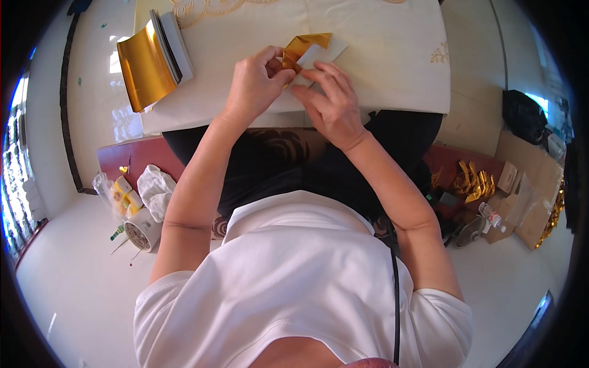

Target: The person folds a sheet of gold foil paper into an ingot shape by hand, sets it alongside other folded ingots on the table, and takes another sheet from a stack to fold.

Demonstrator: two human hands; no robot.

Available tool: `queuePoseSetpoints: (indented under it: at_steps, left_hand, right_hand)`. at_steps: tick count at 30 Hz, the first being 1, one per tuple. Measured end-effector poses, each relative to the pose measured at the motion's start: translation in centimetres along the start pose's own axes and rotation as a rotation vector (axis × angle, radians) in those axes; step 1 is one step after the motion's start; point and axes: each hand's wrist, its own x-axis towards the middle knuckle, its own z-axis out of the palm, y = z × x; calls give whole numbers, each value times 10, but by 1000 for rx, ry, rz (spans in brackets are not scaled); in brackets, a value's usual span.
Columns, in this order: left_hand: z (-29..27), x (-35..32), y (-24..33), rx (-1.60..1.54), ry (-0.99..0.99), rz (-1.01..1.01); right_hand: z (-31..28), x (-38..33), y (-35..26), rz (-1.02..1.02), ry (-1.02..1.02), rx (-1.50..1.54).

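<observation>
Here, to the right of the paper stack (pixel 146 69) on the desk (pixel 396 64), sits the folded gold-and-white paper (pixel 299 48): the left hand (pixel 261 84) pinches its stack-side edge, fingers narrow, while the right hand (pixel 334 105), farther from the stack, bends its fingers at the white part; whether they grip, I can't tell.

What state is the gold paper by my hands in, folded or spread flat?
Folded, at least partly: the gold paper has slanted, creased-looking edges, and gold and white areas show together.
</observation>
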Motion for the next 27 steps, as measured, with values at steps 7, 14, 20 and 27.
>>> queuePoseSetpoints:
  at_steps: [7, 14, 20, 27]
  left_hand:
    - [0, -1, -1, 3, -7, -48]
    - [1, 1, -3, -2, 10, -14]
    - [0, 1, -2, -2, 16, -3]
    - [-1, -4, -4, -15, 8, 63]
  right_hand:
    - [7, 5, -1, 105, 52, 77]
    - [12, 16, -5, 214, 54, 44]
    - [15, 21, -4, 242, 45, 14]
    - [16, 22, -4, 274, 23, -10]
